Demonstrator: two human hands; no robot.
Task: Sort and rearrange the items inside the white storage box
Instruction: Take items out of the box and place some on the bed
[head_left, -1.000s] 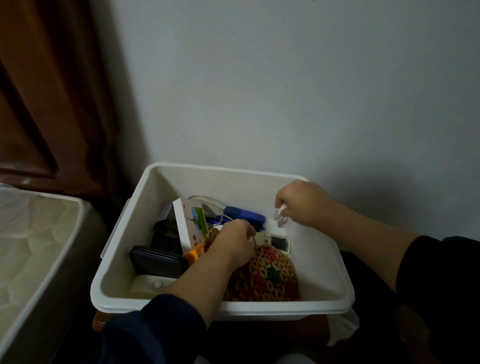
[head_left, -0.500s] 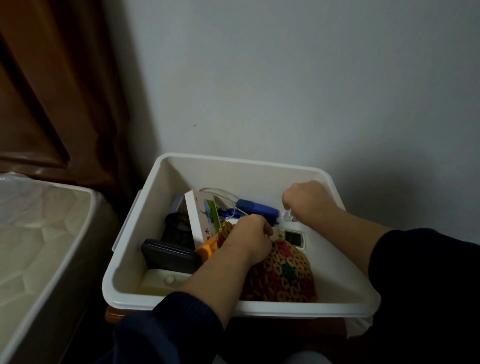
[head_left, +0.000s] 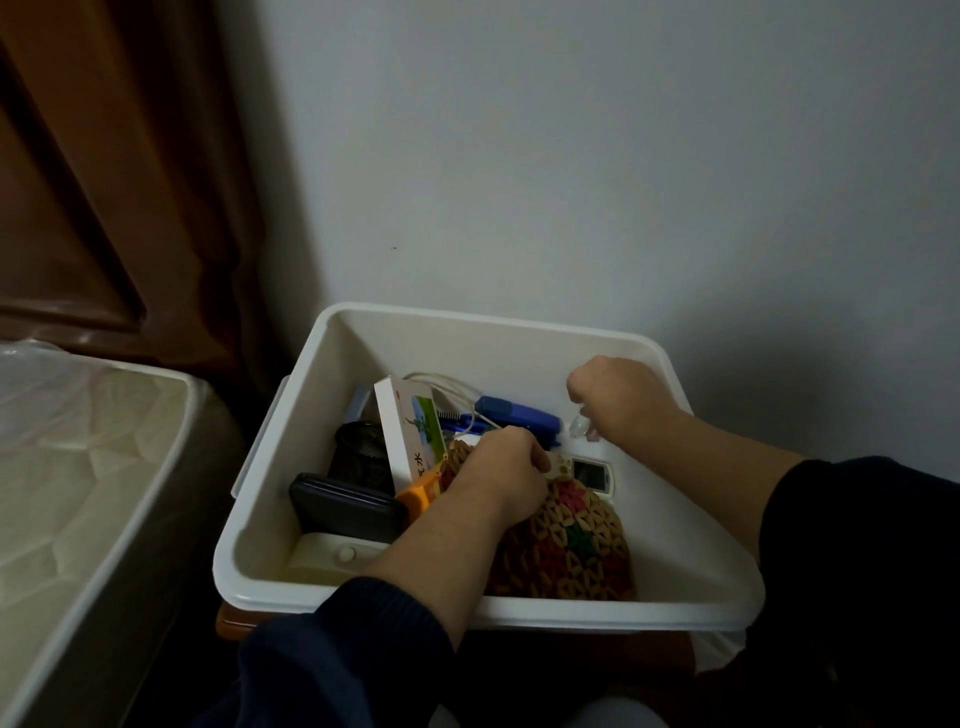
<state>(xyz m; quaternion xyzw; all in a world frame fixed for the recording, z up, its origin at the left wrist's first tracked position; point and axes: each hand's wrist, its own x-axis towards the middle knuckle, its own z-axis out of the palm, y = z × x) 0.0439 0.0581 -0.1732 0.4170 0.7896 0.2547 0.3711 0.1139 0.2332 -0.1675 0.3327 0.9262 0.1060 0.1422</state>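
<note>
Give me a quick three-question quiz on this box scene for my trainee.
1. True or false: both hands are inside the white box.
2. Multiple choice: what lies under the left hand? A) beaded mat B) black wallet C) blue case
3. Short answer: what does the right hand pinch?

Key:
1. True.
2. A: the hand rests over the far end of the beaded mat; the black wallet lies to its left, the blue case beyond it.
3. A small clear item, too small to identify.
</note>
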